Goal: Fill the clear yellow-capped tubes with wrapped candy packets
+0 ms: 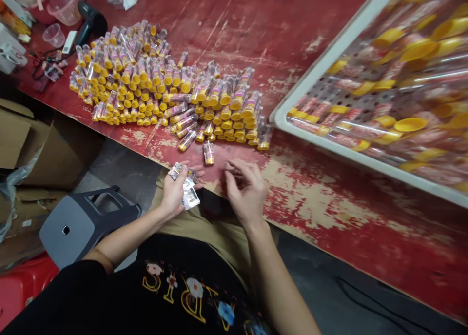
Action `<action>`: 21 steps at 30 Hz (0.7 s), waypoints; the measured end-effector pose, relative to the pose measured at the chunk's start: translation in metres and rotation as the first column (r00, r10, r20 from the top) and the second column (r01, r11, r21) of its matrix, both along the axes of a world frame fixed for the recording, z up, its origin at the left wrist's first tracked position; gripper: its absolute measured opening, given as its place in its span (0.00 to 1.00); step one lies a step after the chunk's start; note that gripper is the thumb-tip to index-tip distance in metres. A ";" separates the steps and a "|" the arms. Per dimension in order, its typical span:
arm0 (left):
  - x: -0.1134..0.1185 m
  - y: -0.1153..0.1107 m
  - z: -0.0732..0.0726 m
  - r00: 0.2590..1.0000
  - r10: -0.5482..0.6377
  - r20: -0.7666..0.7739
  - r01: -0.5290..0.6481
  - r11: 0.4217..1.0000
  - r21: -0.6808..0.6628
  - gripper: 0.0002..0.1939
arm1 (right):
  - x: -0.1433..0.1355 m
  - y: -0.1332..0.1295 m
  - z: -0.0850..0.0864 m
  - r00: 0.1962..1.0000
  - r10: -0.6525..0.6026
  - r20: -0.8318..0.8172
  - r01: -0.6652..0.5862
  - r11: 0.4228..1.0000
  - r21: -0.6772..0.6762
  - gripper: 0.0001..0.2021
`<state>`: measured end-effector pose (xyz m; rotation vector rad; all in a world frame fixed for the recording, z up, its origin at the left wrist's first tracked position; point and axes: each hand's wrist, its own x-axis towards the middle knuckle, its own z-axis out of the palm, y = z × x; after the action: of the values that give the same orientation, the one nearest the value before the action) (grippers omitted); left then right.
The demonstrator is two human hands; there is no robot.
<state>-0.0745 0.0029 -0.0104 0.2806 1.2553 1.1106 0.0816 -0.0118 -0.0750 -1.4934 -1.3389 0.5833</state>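
Observation:
My left hand (174, 189) is palm up over my lap by the table edge, thumb pressing down on a few small, shiny printed packets (190, 197). To its right, my right hand (247, 188) is above the front edge of the table, its fingers curled in toward the thumb. Anything between those fingertips is too small or blurred to make out. Between and beyond both hands, a single clear tube with a yellow cap (208, 152) rests apart on the tabletop. Behind it lies a large stack of similar yellow-capped tubes (146, 81).
A white-rimmed tray (314, 137) of larger yellow-capped tubes stands at right on the worn red table (256, 23). A black hair dryer (91, 23) and pink baskets (64, 3) are at far left. Below sit a grey stool (80, 223), cardboard boxes (47, 149) and a red stool (29, 288).

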 end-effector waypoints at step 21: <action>-0.013 0.027 -0.023 0.961 -0.142 -0.236 0.190 0.962 0.194 0.28 | -0.020 0.035 -0.005 0.984 0.074 0.162 -0.055 0.992 -0.118 0.14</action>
<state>-0.0873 0.0298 -0.0331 0.6779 1.2795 1.0911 0.0620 0.0229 -0.0803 -1.6243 -1.5082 0.5946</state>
